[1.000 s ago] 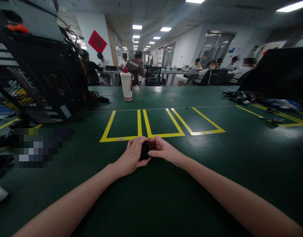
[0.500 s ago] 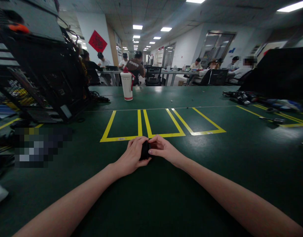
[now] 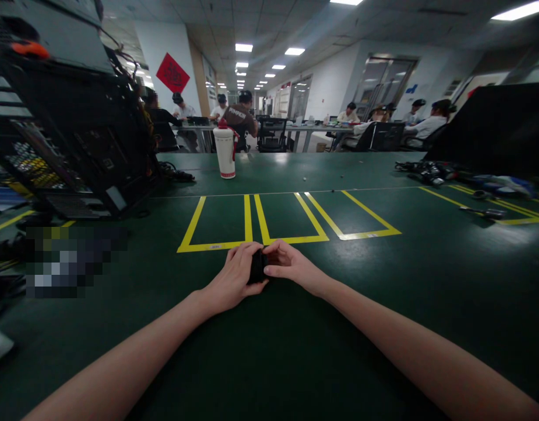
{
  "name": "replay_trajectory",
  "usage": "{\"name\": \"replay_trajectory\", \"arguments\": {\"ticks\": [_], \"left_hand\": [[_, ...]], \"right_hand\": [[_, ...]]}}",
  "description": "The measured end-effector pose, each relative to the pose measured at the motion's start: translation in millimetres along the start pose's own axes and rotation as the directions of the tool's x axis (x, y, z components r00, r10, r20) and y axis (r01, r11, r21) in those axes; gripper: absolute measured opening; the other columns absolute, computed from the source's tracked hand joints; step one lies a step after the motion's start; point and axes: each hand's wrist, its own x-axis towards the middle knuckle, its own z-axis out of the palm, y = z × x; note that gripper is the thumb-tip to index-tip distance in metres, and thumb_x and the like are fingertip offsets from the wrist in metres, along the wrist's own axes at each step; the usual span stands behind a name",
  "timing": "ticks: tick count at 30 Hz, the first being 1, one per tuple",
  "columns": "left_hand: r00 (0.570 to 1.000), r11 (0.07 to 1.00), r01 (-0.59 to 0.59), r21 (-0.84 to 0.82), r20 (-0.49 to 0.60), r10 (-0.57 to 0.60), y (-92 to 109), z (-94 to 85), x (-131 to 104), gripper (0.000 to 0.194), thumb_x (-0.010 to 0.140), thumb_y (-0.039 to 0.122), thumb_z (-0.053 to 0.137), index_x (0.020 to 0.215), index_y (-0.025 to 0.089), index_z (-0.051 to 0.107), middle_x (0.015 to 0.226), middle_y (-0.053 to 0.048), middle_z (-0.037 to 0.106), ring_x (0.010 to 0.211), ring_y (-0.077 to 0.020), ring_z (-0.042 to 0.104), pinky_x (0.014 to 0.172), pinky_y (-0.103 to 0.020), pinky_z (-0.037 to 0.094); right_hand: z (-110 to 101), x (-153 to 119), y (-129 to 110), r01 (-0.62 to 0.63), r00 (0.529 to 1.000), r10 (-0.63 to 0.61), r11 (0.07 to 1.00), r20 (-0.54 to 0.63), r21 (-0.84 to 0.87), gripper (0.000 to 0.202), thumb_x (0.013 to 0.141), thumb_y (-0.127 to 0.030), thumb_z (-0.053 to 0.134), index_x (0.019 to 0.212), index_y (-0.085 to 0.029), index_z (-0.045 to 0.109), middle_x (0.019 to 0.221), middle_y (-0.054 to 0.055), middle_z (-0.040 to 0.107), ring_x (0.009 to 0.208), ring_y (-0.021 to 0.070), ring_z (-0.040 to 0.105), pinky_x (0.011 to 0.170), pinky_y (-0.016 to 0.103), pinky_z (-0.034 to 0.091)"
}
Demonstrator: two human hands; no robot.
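Note:
Between my two hands is a small black object (image 3: 258,268), dark and rounded at its edge; its kind I cannot make out. My left hand (image 3: 236,270) wraps round its left side, with the thumb below and the fingers over the top. From the right, my right hand (image 3: 291,268) grips its other end between thumb and fingertips. Both hands rest low over the green table (image 3: 269,351), just in front of yellow tape outlines (image 3: 291,240). Much of the object is hidden by my fingers.
A white bottle with a red lid (image 3: 226,151) stands further back. On the left is a large black computer case (image 3: 76,134) with cables. Dark tools and cables (image 3: 431,172) lie at the right, beside a black panel (image 3: 493,128). Several people sit at tables beyond.
Hardly anything differs. Both hands keep their hold on the black object in the same place, and the view has shifted very slightly.

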Motion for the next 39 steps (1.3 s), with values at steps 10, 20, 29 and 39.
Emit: {"name": "replay_trajectory", "arguments": {"ticks": [10,20,29,39], "left_hand": [[1.0,1.0,0.007,0.004,0.0,-0.007,-1.1,2.3,-0.7,0.055,0.077,0.026,0.055,0.121,0.019,0.023,0.12,-0.011,0.037,0.114,-0.026,0.036,0.096,-0.046,0.031],[1.0,1.0,-0.016,0.012,-0.023,0.017,-1.6,2.9,0.3,0.056,0.076,0.025,0.056,0.121,0.019,0.022,0.119,-0.011,0.038,0.113,-0.0254,0.036,0.096,-0.045,0.03],[1.0,1.0,-0.003,0.001,-0.001,0.003,0.4,0.4,-0.2,0.055,0.077,0.024,0.055,0.121,0.019,0.022,0.119,-0.011,0.037,0.114,-0.0254,0.035,0.096,-0.045,0.029],[1.0,1.0,-0.001,-0.01,-0.002,0.001,1.0,-1.3,-0.4,0.056,0.077,0.025,0.055,0.121,0.021,0.021,0.12,-0.011,0.037,0.113,-0.0278,0.036,0.093,-0.049,0.032]], "right_hand": [[0.3,0.7,-1.7,-0.098,0.994,0.099,0.995,-0.043,0.032,0.032,0.067,-0.017,0.065,0.094,-0.018,0.049,0.099,0.003,0.053,0.098,0.0153,0.052,0.094,0.039,0.037],[1.3,1.5,-1.8,-0.033,0.999,0.034,0.999,-0.039,0.032,0.027,0.068,-0.018,0.065,0.089,-0.019,0.048,0.093,0.0,0.054,0.095,0.0143,0.054,0.09,0.037,0.04],[-0.7,1.6,0.6,-0.096,0.995,0.096,0.995,-0.04,0.016,0.036,0.066,-0.02,0.066,0.097,-0.018,0.048,0.103,0.004,0.053,0.101,0.0167,0.051,0.094,0.04,0.036],[2.1,-0.9,-2.6,-0.034,0.999,0.033,0.999,-0.027,-0.014,0.028,0.07,-0.02,0.063,0.093,-0.021,0.047,0.099,0.001,0.053,0.098,0.015,0.052,0.092,0.038,0.039]]}}
